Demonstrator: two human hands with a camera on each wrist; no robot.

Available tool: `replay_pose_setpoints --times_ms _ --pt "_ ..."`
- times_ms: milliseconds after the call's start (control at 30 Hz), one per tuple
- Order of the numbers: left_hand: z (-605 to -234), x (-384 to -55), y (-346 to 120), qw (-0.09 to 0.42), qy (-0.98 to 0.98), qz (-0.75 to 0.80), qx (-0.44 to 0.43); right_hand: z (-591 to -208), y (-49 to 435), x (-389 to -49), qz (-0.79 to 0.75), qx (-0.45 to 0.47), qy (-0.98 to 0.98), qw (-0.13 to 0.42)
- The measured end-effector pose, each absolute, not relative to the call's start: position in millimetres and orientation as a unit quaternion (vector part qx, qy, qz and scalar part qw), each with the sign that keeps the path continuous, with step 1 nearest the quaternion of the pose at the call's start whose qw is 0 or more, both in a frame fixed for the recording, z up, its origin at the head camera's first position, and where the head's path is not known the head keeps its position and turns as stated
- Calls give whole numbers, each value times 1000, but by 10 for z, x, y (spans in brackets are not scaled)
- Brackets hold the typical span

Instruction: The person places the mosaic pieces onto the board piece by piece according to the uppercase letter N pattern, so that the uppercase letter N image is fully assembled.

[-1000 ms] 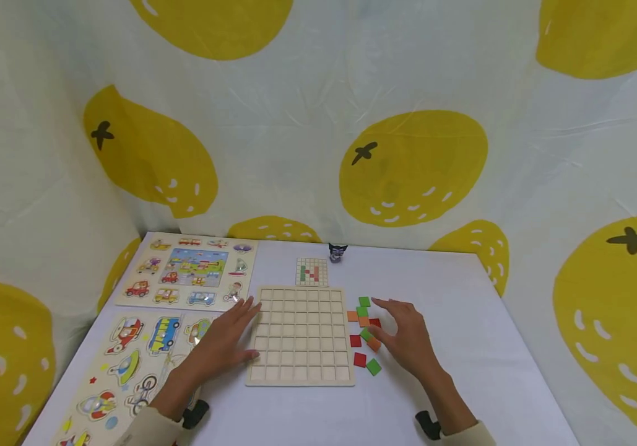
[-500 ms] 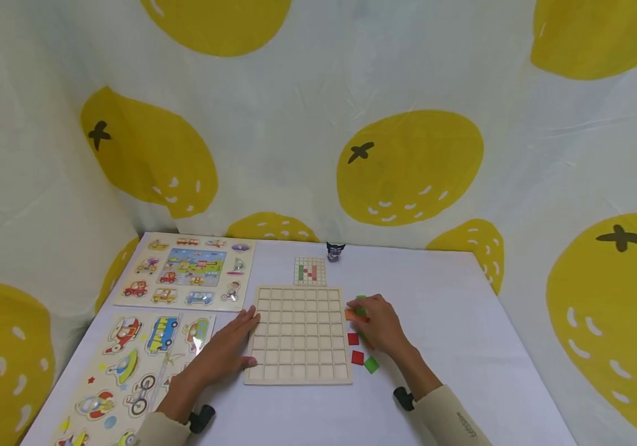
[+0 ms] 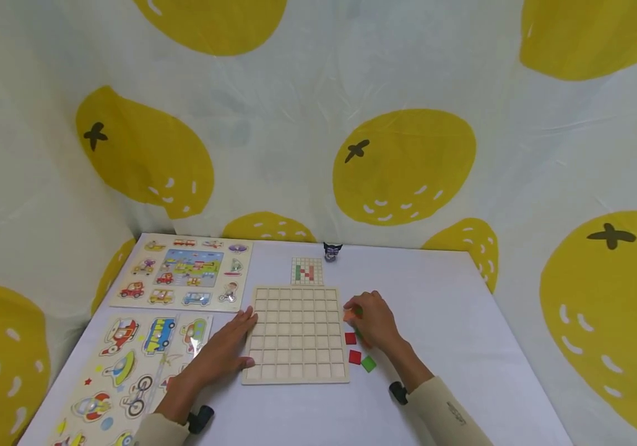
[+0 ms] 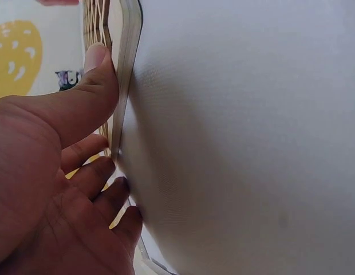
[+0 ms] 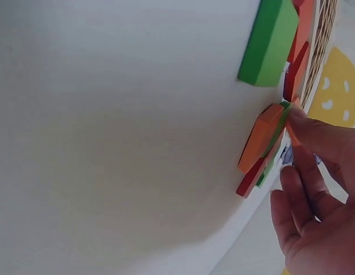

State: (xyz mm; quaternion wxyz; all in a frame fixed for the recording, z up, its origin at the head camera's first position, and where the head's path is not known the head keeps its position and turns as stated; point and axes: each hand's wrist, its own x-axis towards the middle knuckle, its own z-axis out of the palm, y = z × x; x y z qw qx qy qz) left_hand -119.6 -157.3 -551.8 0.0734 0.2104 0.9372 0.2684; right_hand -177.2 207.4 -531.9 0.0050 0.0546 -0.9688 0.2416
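Note:
A wooden grid board lies flat on the white table. My left hand rests at its left edge, the thumb on the board's rim and the other fingers loosely bent along its side. Right of the board, my right hand pinches an orange tile between thumb and forefinger, near the table surface. The hand partly hides several tiles under it. Nearer the front lie two red tiles and a green tile. The right wrist view shows another orange tile beside the fingertips.
Behind the board lies a small pattern card with green and red squares. A small dark figurine stands near it. Two picture puzzle boards with vehicles lie at the left. A fruit-print curtain hangs behind the table.
My right hand has moved left onto the tiles, and its spread thumb and forefinger have come together on the orange tile. My left hand stays at the board's left edge.

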Motion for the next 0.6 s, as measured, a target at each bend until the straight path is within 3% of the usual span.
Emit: replay_pose_setpoints --times_ms 600 --pt "-5526 -1201 -1572 80 940 262 202 -5266 1906 -1745 353 9 -936 13"
